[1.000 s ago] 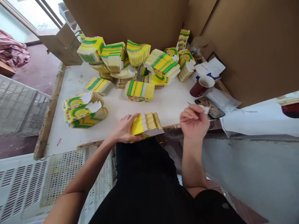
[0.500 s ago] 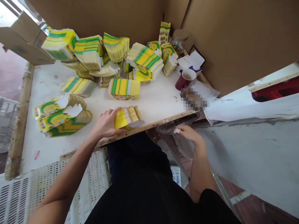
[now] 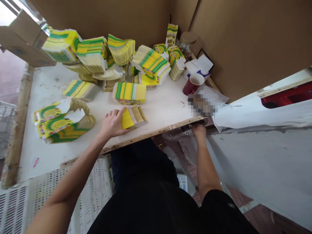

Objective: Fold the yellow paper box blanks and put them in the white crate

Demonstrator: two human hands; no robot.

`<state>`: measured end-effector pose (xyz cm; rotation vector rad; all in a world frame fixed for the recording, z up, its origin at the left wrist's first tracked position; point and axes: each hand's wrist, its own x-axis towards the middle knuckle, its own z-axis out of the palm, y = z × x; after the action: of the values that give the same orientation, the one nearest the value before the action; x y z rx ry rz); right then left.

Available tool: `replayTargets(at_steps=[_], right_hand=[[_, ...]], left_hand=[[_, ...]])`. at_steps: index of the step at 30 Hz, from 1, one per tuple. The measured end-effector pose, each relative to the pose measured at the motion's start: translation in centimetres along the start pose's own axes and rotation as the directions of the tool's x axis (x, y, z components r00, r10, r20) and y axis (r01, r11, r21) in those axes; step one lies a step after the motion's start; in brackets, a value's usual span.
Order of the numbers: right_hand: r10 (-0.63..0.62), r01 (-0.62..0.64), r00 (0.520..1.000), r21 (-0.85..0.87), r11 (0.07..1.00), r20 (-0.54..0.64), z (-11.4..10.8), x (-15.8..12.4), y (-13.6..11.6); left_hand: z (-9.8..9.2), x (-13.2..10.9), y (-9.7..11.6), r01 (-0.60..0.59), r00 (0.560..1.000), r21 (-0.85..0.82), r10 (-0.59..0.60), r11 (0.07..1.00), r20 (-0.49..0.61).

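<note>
My left hand (image 3: 112,123) grips the left end of a small stack of flat yellow cartons (image 3: 133,117) that lies on the white table (image 3: 163,109) near its front edge. My right hand (image 3: 199,130) reaches under the table's right front edge into a clear plastic bag (image 3: 180,134); its fingers are hidden there. Ahead of the held stack lies another bundle of yellow and green cartons (image 3: 129,92). Two opened bundles (image 3: 63,122) lie to the left of my left hand.
Many more carton bundles (image 3: 104,57) are piled at the back against brown cardboard walls (image 3: 234,39). A dark red mug (image 3: 193,83), papers and a jar (image 3: 185,44) stand at the right. White plastic crates (image 3: 31,201) sit below left. A white covered surface (image 3: 263,113) is at the right.
My right hand dropped from above the table's right edge to beneath it, and the small white piece it pinched is no longer seen. My left hand shifted the stack slightly away from the front edge.
</note>
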<state>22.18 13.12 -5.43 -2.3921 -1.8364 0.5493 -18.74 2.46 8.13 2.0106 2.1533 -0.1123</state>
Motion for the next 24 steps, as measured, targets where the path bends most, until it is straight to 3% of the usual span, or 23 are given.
replayTargets(at_steps=[3, 7, 14, 19, 24], right_hand=[[-0.023, 0.026, 0.999, 0.067, 0.997, -0.047, 0.9, -0.1, 0.4], [-0.076, 0.12, 0.988, 0.361, 0.925, -0.134, 2.0, -0.2, 0.4], [0.031, 0.075, 0.986, 0.59, 0.804, -0.166, 2.3, 0.1, 1.1], [0.096, 0.045, 0.984, 0.738, 0.674, -0.148, 2.7, 0.2, 1.5], [0.079, 0.035, 0.993, 0.857, 0.515, -0.088, 3.3, 0.1, 1.5]], left_hand=[[0.3, 0.0, 0.1, -0.003, 1.0, 0.007, 0.003, 1.0, -0.006], [0.3, 0.0, -0.1, -0.006, 1.0, 0.003, 0.006, 1.0, 0.013], [0.8, -0.2, -0.1, -0.002, 1.0, -0.009, 0.002, 1.0, -0.022], [1.0, -0.3, -0.2, -0.011, 0.999, -0.025, 0.009, 1.0, -0.047], [0.9, -0.3, -0.1, 0.014, 1.0, -0.015, -0.014, 1.0, -0.023]])
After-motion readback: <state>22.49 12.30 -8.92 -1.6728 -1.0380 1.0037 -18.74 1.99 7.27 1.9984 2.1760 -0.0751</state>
